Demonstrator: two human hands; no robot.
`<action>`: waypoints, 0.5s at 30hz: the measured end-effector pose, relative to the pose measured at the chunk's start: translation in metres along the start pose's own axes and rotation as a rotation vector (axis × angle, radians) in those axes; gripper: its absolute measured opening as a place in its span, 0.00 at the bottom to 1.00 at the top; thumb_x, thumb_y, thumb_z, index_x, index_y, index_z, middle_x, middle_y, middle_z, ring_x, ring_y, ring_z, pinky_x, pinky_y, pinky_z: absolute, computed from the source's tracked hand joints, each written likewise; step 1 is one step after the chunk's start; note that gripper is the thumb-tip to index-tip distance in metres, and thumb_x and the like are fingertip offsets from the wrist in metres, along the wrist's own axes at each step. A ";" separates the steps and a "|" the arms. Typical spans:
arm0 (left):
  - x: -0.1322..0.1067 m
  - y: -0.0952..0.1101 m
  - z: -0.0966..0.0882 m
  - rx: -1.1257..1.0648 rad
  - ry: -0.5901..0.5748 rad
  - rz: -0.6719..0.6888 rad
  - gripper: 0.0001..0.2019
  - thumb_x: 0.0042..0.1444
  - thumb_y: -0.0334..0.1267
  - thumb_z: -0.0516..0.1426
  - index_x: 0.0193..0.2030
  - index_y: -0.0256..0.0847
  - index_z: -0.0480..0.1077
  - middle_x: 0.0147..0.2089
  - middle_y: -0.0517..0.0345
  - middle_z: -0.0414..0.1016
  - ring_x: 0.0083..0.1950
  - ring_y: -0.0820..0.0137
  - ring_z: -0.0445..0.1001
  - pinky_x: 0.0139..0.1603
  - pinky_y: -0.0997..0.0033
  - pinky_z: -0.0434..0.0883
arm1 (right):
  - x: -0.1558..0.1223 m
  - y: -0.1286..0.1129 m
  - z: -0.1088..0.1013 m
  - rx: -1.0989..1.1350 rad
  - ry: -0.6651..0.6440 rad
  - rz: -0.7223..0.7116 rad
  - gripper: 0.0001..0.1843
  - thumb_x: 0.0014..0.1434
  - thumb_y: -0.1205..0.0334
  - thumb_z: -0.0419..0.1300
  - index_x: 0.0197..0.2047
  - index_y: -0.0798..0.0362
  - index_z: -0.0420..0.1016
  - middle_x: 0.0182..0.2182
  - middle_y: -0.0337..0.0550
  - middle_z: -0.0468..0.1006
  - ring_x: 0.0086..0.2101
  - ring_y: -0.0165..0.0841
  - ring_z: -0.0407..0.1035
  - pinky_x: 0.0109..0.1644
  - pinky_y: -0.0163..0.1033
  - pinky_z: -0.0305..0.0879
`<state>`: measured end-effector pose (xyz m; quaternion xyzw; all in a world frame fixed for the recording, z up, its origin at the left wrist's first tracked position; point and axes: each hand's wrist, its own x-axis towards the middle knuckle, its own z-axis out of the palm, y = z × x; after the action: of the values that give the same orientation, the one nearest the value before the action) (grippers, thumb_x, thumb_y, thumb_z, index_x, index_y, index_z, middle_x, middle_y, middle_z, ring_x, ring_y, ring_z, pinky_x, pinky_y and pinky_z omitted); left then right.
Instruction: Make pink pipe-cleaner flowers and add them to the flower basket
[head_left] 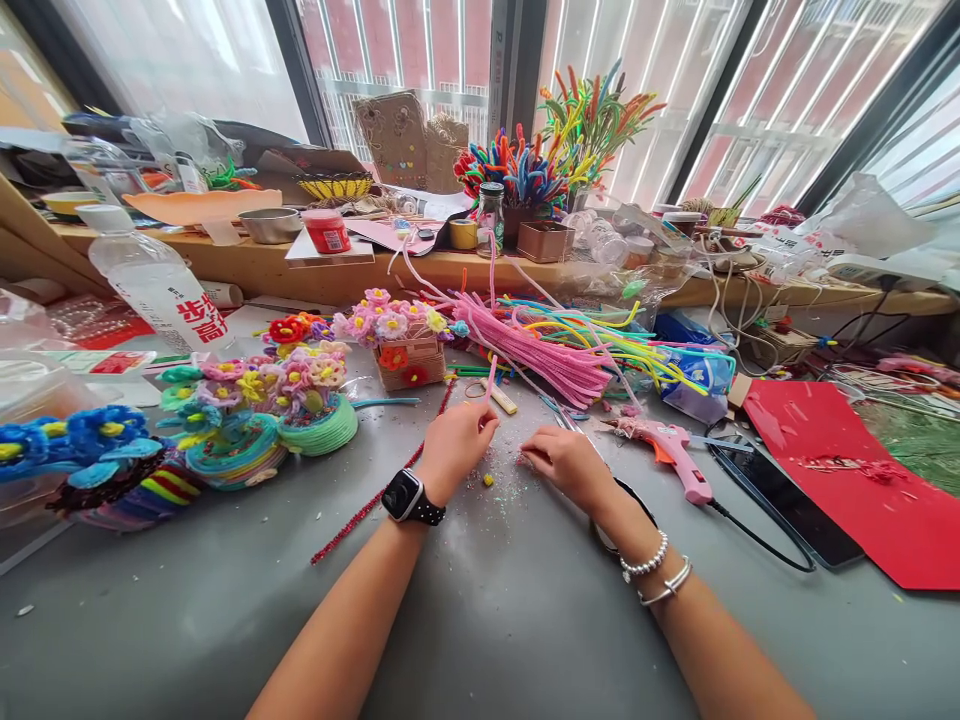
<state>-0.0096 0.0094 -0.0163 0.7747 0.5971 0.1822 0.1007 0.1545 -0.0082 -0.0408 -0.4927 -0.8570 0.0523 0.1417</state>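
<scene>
My left hand, with a watch on its wrist, is closed around a short pink pipe cleaner whose end sticks up past the fingers. My right hand hovers low to the right, fingertips pinched together; anything between them is too small to make out. Beneath that hand and wrist lies a metal tool that looks like scissors, mostly hidden. On the grey table between the hands sit a small yellow bead-like piece and scattered glitter. A red tinsel pipe cleaner passes beside my left wrist.
A thick bundle of pink pipe cleaners lies ahead. Finished flower baskets and flower pots stand left, near a water bottle. At right are a pink glue gun with its cord, a phone and red card.
</scene>
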 end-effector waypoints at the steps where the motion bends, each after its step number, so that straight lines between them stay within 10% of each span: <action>1: 0.000 0.000 0.000 0.001 0.001 0.001 0.10 0.53 0.39 0.48 0.32 0.41 0.70 0.35 0.58 0.75 0.35 0.70 0.71 0.31 0.74 0.61 | 0.003 -0.002 -0.001 0.014 0.006 0.009 0.10 0.57 0.65 0.52 0.37 0.55 0.74 0.33 0.44 0.75 0.34 0.30 0.69 0.39 0.31 0.61; 8: 0.001 -0.004 -0.003 0.024 0.002 -0.034 0.10 0.53 0.39 0.49 0.33 0.42 0.70 0.36 0.59 0.75 0.35 0.70 0.71 0.30 0.74 0.61 | 0.025 -0.017 -0.005 -0.139 -0.207 0.037 0.12 0.58 0.66 0.50 0.34 0.58 0.74 0.32 0.49 0.75 0.34 0.33 0.69 0.35 0.33 0.60; 15: 0.002 -0.009 -0.010 0.036 -0.052 -0.052 0.08 0.50 0.39 0.51 0.31 0.43 0.71 0.34 0.60 0.75 0.33 0.70 0.70 0.29 0.74 0.60 | 0.021 -0.004 -0.001 -0.015 -0.099 0.065 0.10 0.55 0.67 0.52 0.35 0.59 0.74 0.33 0.48 0.75 0.35 0.33 0.69 0.39 0.34 0.60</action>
<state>-0.0217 0.0128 -0.0103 0.7651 0.6173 0.1486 0.1070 0.1410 0.0075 -0.0350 -0.5181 -0.8469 0.0744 0.0938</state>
